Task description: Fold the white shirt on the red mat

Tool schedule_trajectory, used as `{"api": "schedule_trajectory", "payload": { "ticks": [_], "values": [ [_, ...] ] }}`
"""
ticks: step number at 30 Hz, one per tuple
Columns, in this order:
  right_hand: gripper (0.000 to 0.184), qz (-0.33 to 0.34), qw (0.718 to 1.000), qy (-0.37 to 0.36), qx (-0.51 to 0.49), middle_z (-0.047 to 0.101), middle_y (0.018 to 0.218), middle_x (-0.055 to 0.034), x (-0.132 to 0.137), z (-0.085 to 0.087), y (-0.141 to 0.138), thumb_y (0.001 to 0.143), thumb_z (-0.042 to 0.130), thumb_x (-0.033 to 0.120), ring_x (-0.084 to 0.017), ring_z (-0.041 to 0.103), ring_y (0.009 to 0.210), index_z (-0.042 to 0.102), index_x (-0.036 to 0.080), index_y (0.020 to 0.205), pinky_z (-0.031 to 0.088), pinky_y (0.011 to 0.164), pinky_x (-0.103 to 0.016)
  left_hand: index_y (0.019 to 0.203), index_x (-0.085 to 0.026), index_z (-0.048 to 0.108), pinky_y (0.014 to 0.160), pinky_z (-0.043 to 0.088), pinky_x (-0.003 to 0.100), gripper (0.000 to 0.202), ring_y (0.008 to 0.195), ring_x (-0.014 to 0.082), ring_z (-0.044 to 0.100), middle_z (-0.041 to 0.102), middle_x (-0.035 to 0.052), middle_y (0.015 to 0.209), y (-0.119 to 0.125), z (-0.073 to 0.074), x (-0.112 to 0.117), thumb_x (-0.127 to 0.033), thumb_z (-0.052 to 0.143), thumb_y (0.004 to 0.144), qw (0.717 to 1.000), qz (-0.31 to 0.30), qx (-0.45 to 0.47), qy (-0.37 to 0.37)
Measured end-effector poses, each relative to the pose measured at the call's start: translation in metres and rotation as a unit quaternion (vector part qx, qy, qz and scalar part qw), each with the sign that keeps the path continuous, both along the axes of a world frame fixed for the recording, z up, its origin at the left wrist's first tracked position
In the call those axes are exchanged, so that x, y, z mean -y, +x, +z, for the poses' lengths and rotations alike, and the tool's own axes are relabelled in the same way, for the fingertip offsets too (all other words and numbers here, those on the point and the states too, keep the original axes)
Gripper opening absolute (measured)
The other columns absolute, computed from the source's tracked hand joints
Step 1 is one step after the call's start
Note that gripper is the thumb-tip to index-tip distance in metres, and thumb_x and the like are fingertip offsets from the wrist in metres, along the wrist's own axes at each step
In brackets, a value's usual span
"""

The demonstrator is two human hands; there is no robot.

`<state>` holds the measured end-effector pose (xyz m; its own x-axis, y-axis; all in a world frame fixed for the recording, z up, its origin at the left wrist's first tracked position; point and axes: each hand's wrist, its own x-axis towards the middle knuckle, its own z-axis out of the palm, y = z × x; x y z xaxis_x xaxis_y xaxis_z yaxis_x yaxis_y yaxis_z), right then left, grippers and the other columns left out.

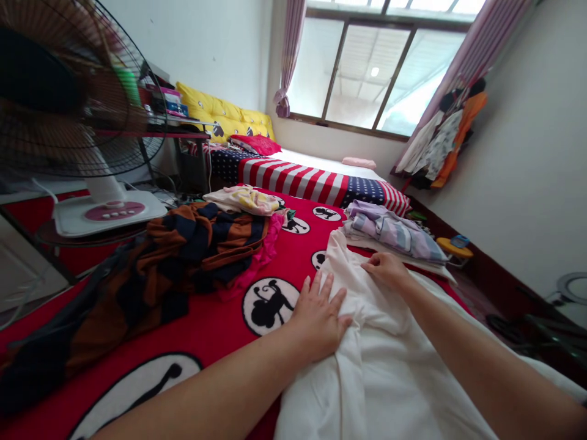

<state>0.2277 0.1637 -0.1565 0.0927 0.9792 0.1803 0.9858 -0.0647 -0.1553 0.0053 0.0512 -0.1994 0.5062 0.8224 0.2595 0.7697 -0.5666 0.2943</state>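
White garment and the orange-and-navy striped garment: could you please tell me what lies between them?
Head view: a pink cloth beside the striped garment, then red bedspread with a monkey roundel, up to the white garment.

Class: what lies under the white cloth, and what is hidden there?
Under the cloth lies the red blanket with black monkey circles, which shows along the cloth's left edge. The left hand presses flat on top and the right hand curls on it. Whatever is beneath the cloth is covered.
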Motion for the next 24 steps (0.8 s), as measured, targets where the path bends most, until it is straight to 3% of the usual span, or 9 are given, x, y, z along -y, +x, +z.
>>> {"api": "schedule_trajectory", "payload": {
  "ticks": [4,8,10,12,15,19,21,24],
  "values": [
    [0.020,-0.035,0.999,0.020,0.019,0.070,0.078,-0.0074,0.014,0.008,0.007,0.076,0.055,0.033,-0.023,0.064,0.076,0.069,0.019,0.075,0.037,0.058,-0.028,0.144,-0.020,0.041,0.113,0.019,0.057,0.059,0.144,0.0366,0.016,0.026,0.0180,0.154,0.000,0.000,0.000,-0.052,0.032,0.095,1.000,-0.001,0.004,-0.002],
    [0.012,-0.099,0.991,-0.043,0.074,0.070,0.081,-0.0107,0.018,0.021,0.013,0.066,0.062,0.025,-0.029,0.065,0.078,0.071,0.020,0.073,0.040,0.060,-0.032,0.144,-0.020,0.042,0.114,0.017,0.057,0.058,0.144,0.0367,0.015,0.026,0.0180,0.154,0.001,-0.001,0.000,-0.051,0.033,0.095,1.000,-0.001,0.005,0.000],
    [0.014,-0.084,0.991,-0.040,0.099,0.070,0.087,-0.0140,0.012,0.027,0.011,0.064,0.063,0.017,-0.031,0.065,0.081,0.072,0.018,0.076,0.042,0.063,-0.035,0.144,-0.020,0.042,0.114,0.017,0.057,0.058,0.144,0.0364,0.015,0.026,0.0174,0.154,0.001,-0.001,0.000,-0.051,0.034,0.095,1.000,-0.001,0.004,0.001],
    [0.020,-0.042,0.993,0.010,0.110,0.069,0.098,-0.0150,0.001,0.030,0.000,0.070,0.060,0.015,-0.031,0.064,0.088,0.072,0.018,0.086,0.043,0.069,-0.036,0.144,-0.020,0.041,0.114,0.017,0.057,0.058,0.144,0.0367,0.014,0.026,0.0176,0.154,0.001,-0.002,0.000,-0.051,0.034,0.095,1.000,-0.002,0.002,-0.001],
    [0.026,0.018,0.994,0.070,0.082,0.069,0.103,-0.0117,-0.020,0.033,-0.026,0.082,0.053,0.023,-0.028,0.063,0.095,0.069,0.021,0.102,0.044,0.076,-0.035,0.144,-0.020,0.041,0.114,0.017,0.058,0.059,0.144,0.0373,0.014,0.026,0.0181,0.154,0.001,-0.001,0.000,-0.051,0.033,0.095,1.000,-0.002,0.004,-0.003],
    [0.033,0.039,0.996,0.083,0.015,0.070,0.105,-0.0121,-0.050,0.030,-0.059,0.084,0.055,0.031,-0.029,0.063,0.099,0.066,0.021,0.114,0.045,0.081,-0.036,0.144,-0.020,0.040,0.114,0.017,0.057,0.059,0.145,0.0359,0.013,0.025,0.0165,0.155,0.000,-0.001,0.000,-0.051,0.031,0.095,1.000,-0.001,0.007,-0.005],
    [0.033,0.040,0.997,0.063,0.003,0.070,0.104,-0.0115,-0.065,0.029,-0.067,0.079,0.063,0.034,-0.028,0.064,0.096,0.069,0.022,0.109,0.046,0.079,-0.035,0.145,-0.020,0.039,0.115,0.016,0.057,0.059,0.145,0.0351,0.011,0.024,0.0160,0.155,0.000,-0.001,0.001,-0.051,0.029,0.095,1.000,-0.002,0.008,-0.006],
    [0.018,0.038,0.999,0.027,-0.006,0.072,0.087,-0.0094,-0.083,0.025,-0.072,0.070,0.071,0.032,-0.026,0.066,0.081,0.074,0.019,0.083,0.046,0.070,-0.031,0.145,-0.020,0.038,0.115,0.014,0.057,0.060,0.145,0.0361,0.010,0.022,0.0163,0.156,0.000,0.000,0.002,-0.052,0.030,0.095,1.000,-0.002,0.012,-0.017]
  ]
}}
